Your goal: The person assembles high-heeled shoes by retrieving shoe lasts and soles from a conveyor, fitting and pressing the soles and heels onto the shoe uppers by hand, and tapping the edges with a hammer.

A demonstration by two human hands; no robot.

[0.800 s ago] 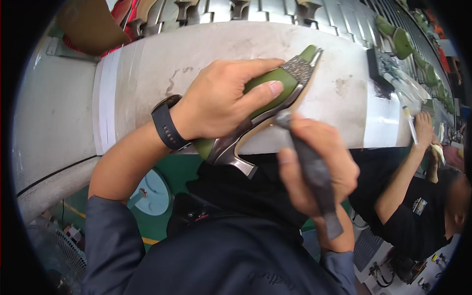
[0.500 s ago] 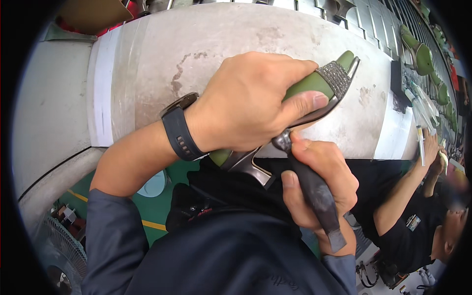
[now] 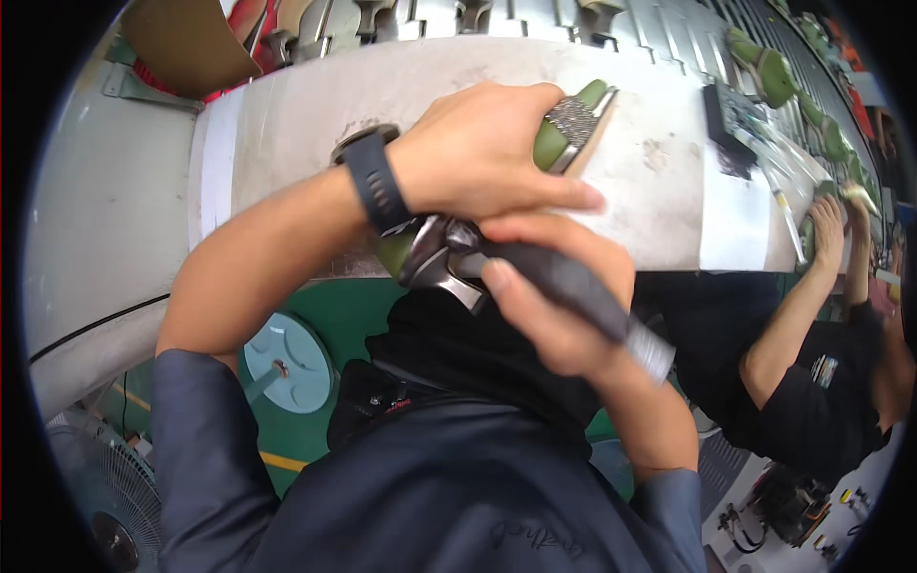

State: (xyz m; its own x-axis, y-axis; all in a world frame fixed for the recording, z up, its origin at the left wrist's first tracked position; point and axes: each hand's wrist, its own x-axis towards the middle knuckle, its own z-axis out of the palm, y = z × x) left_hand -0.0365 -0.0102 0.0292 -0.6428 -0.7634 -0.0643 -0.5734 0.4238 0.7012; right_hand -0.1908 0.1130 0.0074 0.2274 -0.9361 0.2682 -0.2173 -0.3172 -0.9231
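Observation:
My left hand (image 3: 468,158), with a black-strapped watch (image 3: 373,181) on its wrist, presses over a high-heeled sandal (image 3: 573,122) fitted on a green shoe form. A dark glittery strap crosses its toe end, while the shiny dark heel (image 3: 444,272) juts toward me below my wrist. Its middle is hidden under my hand, whose thumb sticks out to the right. Closed round a dark-handled tool (image 3: 564,277), my right hand (image 3: 564,329) is slightly blurred. The tool's rounded metal end meets or nearly meets the shoe by the heel; contact is hard to make out.
A pale worktable (image 3: 659,201) lies under the shoe. Beyond it runs a rack (image 3: 535,19) with shoe parts. On the right are a black box (image 3: 726,129), syringes (image 3: 788,215), green shoe forms (image 3: 764,72) and a co-worker's arm (image 3: 793,296). A fan (image 3: 105,487) stands lower left.
My left hand and the shoe have shifted left in view, and the left thumb has lifted off the shoe. My right hand has brought the tool up and left toward the heel.

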